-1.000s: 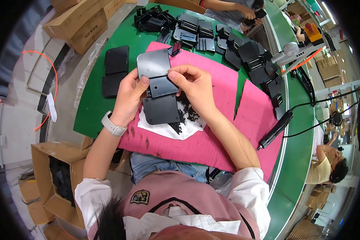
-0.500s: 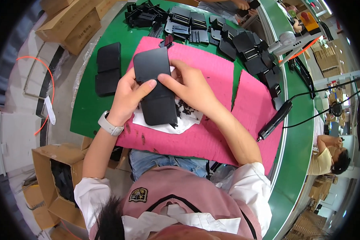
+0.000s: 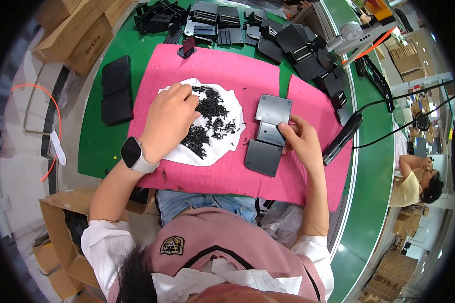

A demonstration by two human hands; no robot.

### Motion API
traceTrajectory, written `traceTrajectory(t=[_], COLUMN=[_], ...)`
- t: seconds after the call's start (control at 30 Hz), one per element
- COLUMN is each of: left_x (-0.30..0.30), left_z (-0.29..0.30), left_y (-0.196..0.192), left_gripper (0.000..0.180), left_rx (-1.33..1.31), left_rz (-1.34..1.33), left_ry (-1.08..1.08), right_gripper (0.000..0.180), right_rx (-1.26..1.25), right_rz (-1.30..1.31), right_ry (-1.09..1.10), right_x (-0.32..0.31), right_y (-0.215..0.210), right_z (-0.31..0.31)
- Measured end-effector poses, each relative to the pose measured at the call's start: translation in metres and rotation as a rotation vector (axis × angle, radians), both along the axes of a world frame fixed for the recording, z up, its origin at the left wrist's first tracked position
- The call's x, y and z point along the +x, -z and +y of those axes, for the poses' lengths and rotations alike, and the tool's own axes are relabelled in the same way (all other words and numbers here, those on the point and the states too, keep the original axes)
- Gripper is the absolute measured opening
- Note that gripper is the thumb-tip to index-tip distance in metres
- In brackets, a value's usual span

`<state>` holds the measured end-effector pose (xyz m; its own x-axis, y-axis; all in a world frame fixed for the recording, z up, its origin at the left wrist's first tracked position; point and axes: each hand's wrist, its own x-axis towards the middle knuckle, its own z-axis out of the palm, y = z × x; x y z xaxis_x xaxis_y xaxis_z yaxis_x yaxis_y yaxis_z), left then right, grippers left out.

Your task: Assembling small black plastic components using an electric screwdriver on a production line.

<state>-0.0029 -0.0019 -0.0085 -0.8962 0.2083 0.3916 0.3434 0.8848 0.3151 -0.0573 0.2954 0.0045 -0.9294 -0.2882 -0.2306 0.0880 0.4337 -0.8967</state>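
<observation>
My right hand [image 3: 303, 140] grips the edge of a black plastic bracket [image 3: 264, 157] with two flat plates joined by a narrower middle piece. Thumb on top, it keeps the bracket against the pink mat [image 3: 227, 179]. Over a white cloth [image 3: 226, 146], my left hand [image 3: 169, 118] bends its fingers together at the heap of small black screws [image 3: 211, 107]. Whatever is between those fingertips is hidden. Just right of my right hand lies a black electric screwdriver [image 3: 343, 139] with its cable.
Two black plates [image 3: 116, 91] lie on the green table [image 3: 93, 146] at the left. Many black brackets [image 3: 303, 50] are heaped along the back. A small dark red and black piece [image 3: 187, 48] stands on the mat's far edge. Cardboard boxes [image 3: 68, 222] are at the left.
The bracket has gone from both hands to my right hand alone, moved right and turned so its other side shows. My left hand has let go of it and reached the screws.
</observation>
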Motion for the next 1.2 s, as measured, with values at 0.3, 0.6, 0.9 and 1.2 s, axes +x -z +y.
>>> traceTrajectory(t=[0.3, 0.6, 0.9, 1.2], left_x=[-0.001, 0.000, -0.007, -0.007], left_z=[0.004, 0.008, 0.062, 0.097], left_y=[0.002, -0.011, -0.026, -0.020], left_gripper=[0.007, 0.008, 0.008, 0.010], left_rx=[0.200, 0.433, 0.615, 0.761], left_rz=[0.033, -0.053, -0.328, -0.413], left_ry=[-0.035, -0.017, 0.342, 0.441], right_gripper=[0.038, 0.056, 0.058, 0.049], right_rx=[0.511, 1.291, 0.585, -1.165], right_rz=[0.495, 0.834, 0.491, 0.299], right_ry=[-0.021, 0.645, 0.452, -0.238], right_x=[0.001, -0.006, -0.062, -0.002], right_y=[0.002, -0.013, 0.010, -0.087], right_z=[0.016, 0.108, 0.129, 0.008])
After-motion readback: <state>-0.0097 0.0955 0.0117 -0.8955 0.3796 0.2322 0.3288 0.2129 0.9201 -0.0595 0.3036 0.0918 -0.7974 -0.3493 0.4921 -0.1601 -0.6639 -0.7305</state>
